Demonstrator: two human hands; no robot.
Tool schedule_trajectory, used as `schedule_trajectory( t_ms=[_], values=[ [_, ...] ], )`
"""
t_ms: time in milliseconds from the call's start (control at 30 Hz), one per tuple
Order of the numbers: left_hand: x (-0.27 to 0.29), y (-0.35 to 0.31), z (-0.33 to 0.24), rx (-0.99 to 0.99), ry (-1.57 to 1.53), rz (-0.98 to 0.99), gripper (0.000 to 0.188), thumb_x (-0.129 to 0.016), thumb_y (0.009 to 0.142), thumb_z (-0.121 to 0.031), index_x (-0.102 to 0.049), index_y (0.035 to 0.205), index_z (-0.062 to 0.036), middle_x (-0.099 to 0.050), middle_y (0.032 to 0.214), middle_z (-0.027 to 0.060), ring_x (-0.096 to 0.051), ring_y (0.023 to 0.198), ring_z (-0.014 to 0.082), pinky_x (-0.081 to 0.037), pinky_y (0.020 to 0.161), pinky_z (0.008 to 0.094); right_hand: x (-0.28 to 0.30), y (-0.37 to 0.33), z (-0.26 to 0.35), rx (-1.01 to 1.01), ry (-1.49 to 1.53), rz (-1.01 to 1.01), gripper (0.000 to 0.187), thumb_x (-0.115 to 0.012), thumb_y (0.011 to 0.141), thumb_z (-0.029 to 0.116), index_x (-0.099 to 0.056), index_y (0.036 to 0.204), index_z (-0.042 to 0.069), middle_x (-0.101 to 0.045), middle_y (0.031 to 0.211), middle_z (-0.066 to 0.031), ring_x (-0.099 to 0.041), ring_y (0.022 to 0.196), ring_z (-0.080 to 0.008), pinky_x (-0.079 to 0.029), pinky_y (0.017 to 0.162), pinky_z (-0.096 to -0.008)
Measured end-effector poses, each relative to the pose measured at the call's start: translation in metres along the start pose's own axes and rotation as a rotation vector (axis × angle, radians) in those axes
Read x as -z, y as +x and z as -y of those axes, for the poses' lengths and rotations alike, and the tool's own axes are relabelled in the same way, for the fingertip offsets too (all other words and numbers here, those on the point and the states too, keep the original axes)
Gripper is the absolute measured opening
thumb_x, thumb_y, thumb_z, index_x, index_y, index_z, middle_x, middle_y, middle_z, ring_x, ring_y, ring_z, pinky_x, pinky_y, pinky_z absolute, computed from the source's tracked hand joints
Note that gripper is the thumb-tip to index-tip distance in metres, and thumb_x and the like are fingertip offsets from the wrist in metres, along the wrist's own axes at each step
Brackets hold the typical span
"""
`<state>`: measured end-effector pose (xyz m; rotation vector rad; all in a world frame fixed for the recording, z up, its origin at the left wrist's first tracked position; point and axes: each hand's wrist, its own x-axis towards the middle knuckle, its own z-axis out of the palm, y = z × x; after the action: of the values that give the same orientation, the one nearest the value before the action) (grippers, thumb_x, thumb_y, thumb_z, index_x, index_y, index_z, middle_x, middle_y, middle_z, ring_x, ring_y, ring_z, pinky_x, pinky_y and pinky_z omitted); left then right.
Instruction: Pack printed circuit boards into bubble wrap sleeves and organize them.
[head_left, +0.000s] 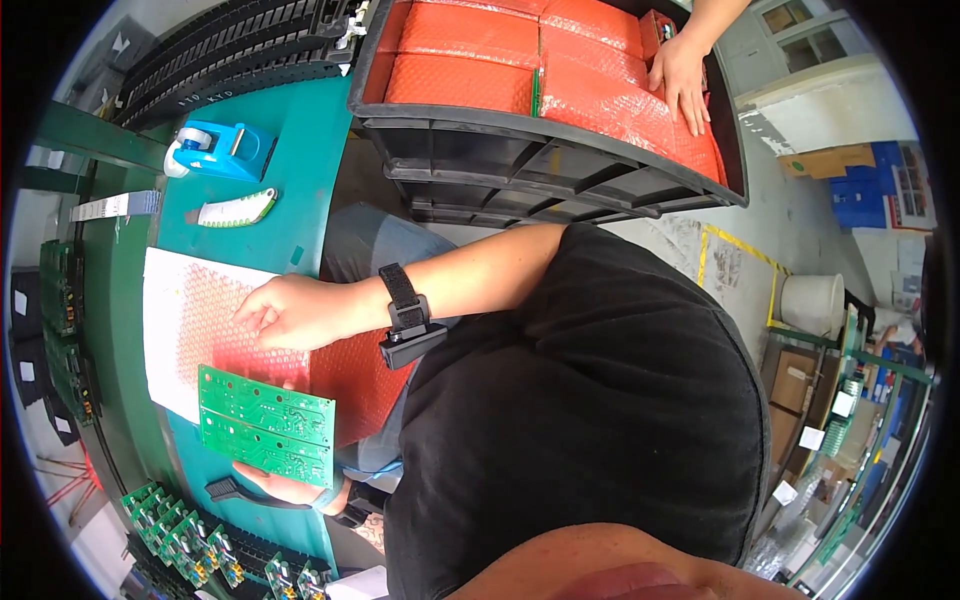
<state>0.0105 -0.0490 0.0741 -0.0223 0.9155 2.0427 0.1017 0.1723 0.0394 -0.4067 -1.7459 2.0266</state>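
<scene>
My left hand (275,483) holds a green circuit board (268,425) from below. The board is tilted, and its face with rows of small holes and parts shows; it hides most of the fingers. Above it, my right hand (290,312) has its fingers curled together over a red bubble-wrap bag (350,375). Whether the fingertips pinch the bag or only rest there, I cannot make out. Under the bag lies a white sheet (165,345) on the green mat (290,130). One end of the bag reaches over my lap.
A blue tape dispenser (235,150) and a utility knife (235,208) lie on the mat. Behind, a black crate (480,150) holds red bubble-wrapped packs (465,80); a co-worker's hand (680,80) presses on them. Assembled boards (180,530) stand in a black rack nearby.
</scene>
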Motion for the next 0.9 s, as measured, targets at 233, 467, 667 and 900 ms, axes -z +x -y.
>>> schedule_trajectory(
  t_ms=[233,467,667,900],
  values=[
    [0.006,0.005,-0.001,-0.007,-0.010,-0.002,0.075,-0.039,0.107,-0.057,-0.015,0.169,-0.0227,-0.008,0.175,0.0175,-0.007,0.155,0.0583,-0.011,0.122,0.0760,0.002,-0.002,0.003,-0.006,-0.014,-0.011,0.048,-0.070,0.090,0.010,-0.062,0.134,-0.008,-0.071,0.121,-0.0204,-0.071,0.106,-0.0221,-0.058,0.089,-0.0346],
    [0.032,0.010,-0.005,-0.030,-0.013,0.162,0.075,-0.038,0.107,-0.058,-0.015,0.169,-0.0224,-0.008,0.175,0.0176,-0.007,0.154,0.0586,-0.011,0.122,0.0762,0.001,-0.001,0.003,-0.017,-0.006,0.007,0.048,-0.069,0.090,0.010,-0.062,0.134,-0.008,-0.071,0.121,-0.0203,-0.071,0.109,-0.0226,-0.058,0.092,-0.0344],
    [0.027,0.009,-0.005,-0.023,0.034,0.043,0.075,-0.037,0.107,-0.058,-0.016,0.169,-0.0211,-0.008,0.175,0.0182,-0.007,0.154,0.0592,-0.012,0.122,0.0751,0.002,0.000,0.000,-0.003,-0.012,0.004,0.049,-0.069,0.090,0.009,-0.061,0.135,-0.010,-0.071,0.123,-0.0215,-0.070,0.110,-0.0229,-0.058,0.093,-0.0348],
    [0.048,0.017,-0.010,-0.141,0.156,-0.138,0.076,-0.037,0.107,-0.058,-0.017,0.169,-0.0194,-0.009,0.175,0.0182,-0.010,0.154,0.0595,-0.014,0.123,0.0726,-0.001,-0.005,0.020,0.010,-0.073,0.019,0.048,-0.069,0.088,0.008,-0.063,0.133,-0.009,-0.071,0.124,-0.0230,-0.070,0.112,-0.0250,-0.057,0.095,-0.0361]
  ],
)
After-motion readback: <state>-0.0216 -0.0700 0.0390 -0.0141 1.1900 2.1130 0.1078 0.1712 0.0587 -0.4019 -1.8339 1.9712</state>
